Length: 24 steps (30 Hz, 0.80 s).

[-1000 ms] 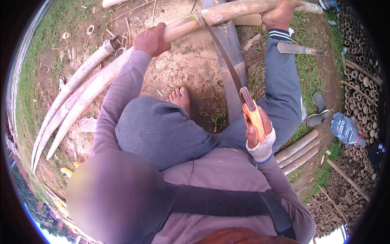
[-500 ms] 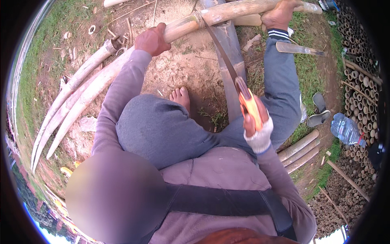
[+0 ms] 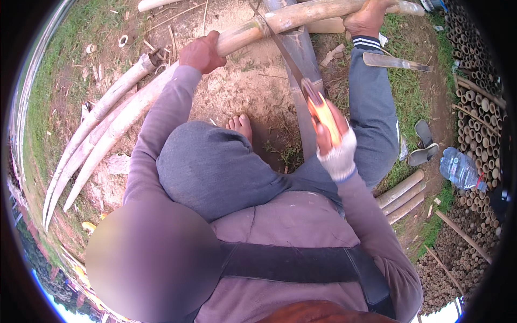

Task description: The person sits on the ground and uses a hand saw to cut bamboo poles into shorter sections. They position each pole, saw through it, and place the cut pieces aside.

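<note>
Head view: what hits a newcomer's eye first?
First, the orange-handled saw in the partly gloved right hand, just right of centre, its blade slanting up and left to meet a long bamboo pole near the top. The bare left hand grips that pole left of the blade, and a bare foot is set on it at upper right. Then the stack of cut bamboo along the right edge, with a clear plastic bottle by it.

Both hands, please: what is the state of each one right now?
Left hand: closed over the pole, holding it.
Right hand: closed around the saw handle, holding it.
</note>
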Motion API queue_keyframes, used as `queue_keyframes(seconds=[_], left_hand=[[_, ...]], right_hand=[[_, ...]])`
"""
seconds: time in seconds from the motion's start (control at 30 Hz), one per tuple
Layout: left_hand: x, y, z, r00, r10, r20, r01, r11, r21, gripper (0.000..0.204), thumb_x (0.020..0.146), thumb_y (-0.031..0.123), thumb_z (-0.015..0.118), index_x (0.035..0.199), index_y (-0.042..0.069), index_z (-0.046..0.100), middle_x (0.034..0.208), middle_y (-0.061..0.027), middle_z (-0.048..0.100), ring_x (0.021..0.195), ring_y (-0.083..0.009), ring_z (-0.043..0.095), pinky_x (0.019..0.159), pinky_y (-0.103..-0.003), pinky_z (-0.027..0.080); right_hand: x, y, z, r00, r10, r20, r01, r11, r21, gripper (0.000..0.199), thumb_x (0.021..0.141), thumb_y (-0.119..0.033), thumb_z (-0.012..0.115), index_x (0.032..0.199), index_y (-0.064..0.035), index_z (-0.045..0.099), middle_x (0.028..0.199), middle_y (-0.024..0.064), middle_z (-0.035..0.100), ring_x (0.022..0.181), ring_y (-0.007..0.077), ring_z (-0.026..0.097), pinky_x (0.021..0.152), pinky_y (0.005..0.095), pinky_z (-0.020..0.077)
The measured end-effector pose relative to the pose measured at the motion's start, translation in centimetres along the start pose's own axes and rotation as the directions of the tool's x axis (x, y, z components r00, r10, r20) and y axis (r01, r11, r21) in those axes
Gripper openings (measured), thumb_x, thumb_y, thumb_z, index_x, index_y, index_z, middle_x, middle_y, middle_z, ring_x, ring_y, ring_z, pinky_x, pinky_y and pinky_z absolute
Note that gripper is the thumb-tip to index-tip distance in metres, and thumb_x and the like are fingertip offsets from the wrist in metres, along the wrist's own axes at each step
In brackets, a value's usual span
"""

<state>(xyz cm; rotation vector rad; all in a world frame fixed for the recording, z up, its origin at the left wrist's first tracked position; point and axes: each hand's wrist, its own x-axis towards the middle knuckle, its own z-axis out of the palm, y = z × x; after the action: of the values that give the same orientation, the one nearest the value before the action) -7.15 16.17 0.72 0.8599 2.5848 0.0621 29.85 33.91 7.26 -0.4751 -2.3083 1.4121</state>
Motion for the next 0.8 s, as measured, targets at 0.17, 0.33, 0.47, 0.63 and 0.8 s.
queue_keyframes(seconds=[0.17,0.33,0.47,0.63,0.8], left_hand=[[0.2,-0.4,0.2,1.000,-0.013,-0.021,0.013,1.000,0.024,0.066,0.083,0.037,0.084,0.141,0.015,0.061,0.111,-0.0167,0.080,0.100,-0.0347,0.080,0.091,-0.050,0.064],[0.7,1.9,-0.8,0.998,0.026,0.049,-0.028,0.999,0.044,0.056,0.088,0.037,0.085,0.133,0.012,0.061,0.109,-0.0165,0.079,0.098,-0.0331,0.080,0.091,-0.047,0.065],[0.7,0.0,-1.3,0.999,0.024,-0.028,-0.024,0.999,0.025,0.056,0.088,0.037,0.085,0.132,0.013,0.061,0.109,-0.0163,0.079,0.098,-0.0325,0.080,0.091,-0.048,0.064],[0.0,0.2,-0.4,1.000,0.007,-0.001,-0.007,1.000,0.001,0.054,0.088,0.036,0.086,0.131,0.013,0.061,0.109,-0.0164,0.079,0.099,-0.0336,0.080,0.090,-0.048,0.064],[1.0,3.6,-0.8,0.996,0.069,0.055,-0.069,0.998,-0.001,0.055,0.087,0.035,0.086,0.130,0.013,0.061,0.109,-0.0163,0.079,0.101,-0.0344,0.080,0.092,-0.048,0.064]], right_hand=[[-3.3,0.0,-2.1,0.994,-0.021,0.106,0.024,0.999,-0.030,0.059,0.106,-0.019,0.065,0.154,0.0121,0.049,0.145,0.0276,0.066,0.129,0.0347,0.070,0.113,0.0423,0.0527],[15.9,2.8,7.3,0.954,-0.271,-0.132,0.235,0.944,-0.233,0.040,0.104,-0.020,0.071,0.136,0.0035,0.069,0.106,0.0246,0.078,0.093,0.0361,0.078,0.082,0.0398,0.0606],[9.1,0.5,4.6,0.979,-0.179,-0.100,0.165,0.977,-0.132,0.042,0.103,-0.018,0.072,0.138,0.0039,0.068,0.111,0.0262,0.078,0.100,0.0374,0.079,0.087,0.0416,0.0618],[-7.6,-1.4,-3.9,0.997,0.063,0.047,-0.057,0.991,-0.120,0.057,0.107,-0.020,0.065,0.153,0.0099,0.052,0.147,0.0271,0.065,0.131,0.0365,0.069,0.112,0.0432,0.0532],[6.8,3.5,3.1,0.991,-0.075,-0.113,0.064,0.994,-0.093,0.045,0.104,-0.016,0.071,0.143,0.0057,0.064,0.120,0.0204,0.077,0.107,0.0258,0.076,0.095,0.0364,0.0585]])
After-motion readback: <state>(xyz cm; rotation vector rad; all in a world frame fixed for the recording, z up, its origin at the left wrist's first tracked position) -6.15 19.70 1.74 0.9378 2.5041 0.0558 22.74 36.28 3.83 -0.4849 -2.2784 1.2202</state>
